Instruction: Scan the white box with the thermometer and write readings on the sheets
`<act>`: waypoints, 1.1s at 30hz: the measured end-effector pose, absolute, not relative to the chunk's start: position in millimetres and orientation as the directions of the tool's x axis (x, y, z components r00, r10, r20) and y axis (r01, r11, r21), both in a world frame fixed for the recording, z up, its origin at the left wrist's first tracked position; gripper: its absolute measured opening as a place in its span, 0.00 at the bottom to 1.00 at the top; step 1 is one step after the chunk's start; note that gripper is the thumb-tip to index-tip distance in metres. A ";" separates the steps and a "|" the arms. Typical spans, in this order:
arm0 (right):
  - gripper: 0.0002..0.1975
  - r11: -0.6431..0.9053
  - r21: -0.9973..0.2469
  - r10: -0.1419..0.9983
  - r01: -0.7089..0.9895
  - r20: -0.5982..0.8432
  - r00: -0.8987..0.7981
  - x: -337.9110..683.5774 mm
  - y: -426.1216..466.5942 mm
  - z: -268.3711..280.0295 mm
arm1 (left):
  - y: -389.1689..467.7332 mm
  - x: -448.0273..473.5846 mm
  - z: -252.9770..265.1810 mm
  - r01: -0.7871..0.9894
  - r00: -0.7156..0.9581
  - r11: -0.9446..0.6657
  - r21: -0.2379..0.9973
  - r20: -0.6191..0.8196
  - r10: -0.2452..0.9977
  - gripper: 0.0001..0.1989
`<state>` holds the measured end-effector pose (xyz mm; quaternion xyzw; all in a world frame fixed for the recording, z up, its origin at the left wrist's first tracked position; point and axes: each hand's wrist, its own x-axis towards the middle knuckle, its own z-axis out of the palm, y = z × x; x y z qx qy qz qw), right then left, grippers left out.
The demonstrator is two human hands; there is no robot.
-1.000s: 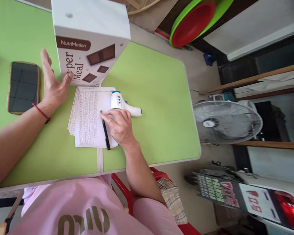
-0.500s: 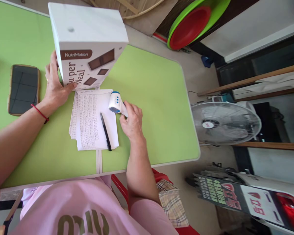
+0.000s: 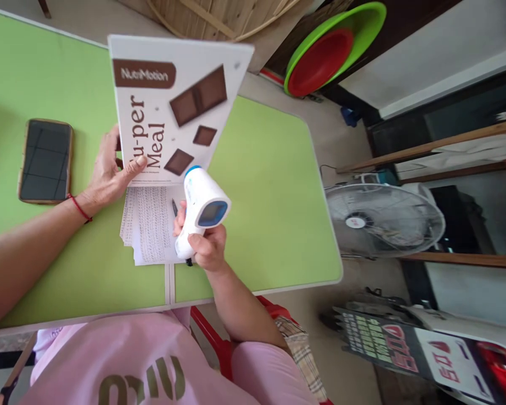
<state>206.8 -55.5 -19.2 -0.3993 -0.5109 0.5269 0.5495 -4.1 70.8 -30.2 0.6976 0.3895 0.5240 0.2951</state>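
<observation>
Phone (image 3: 46,161), dark screen up, lying flat on green desk (image 3: 274,225). Past desk's edge: caged fan (image 3: 383,219); red basin (image 3: 320,63) inside green basin (image 3: 366,25); slatted wooden piece (image 3: 244,18) with curved rim. Plaid cloth (image 3: 306,354) near red chair (image 3: 213,336). Lower right: red lamp (image 3: 504,365), lettered dark board (image 3: 377,342).

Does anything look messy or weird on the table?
Just a little: the papers below the box in the left hand look askew. Some stick out unevenly on the left instead of lining up in a neat pile. I can't see anything spilled or broken.
</observation>
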 end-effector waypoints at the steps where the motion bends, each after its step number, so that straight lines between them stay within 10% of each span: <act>1: 0.17 0.059 -0.977 0.990 -0.204 0.083 -0.110 205.2 -54.9 -19.5 | 70.6 -3.4 -31.6 0.260 0.184 -0.518 0.815 0.484 0.855 0.34; 33: 0.17 -0.031 -0.992 0.997 -0.121 -0.023 -0.074 202.0 -47.0 -26.1 | 70.3 -4.4 -18.0 0.192 0.299 -0.444 0.875 0.379 0.876 0.31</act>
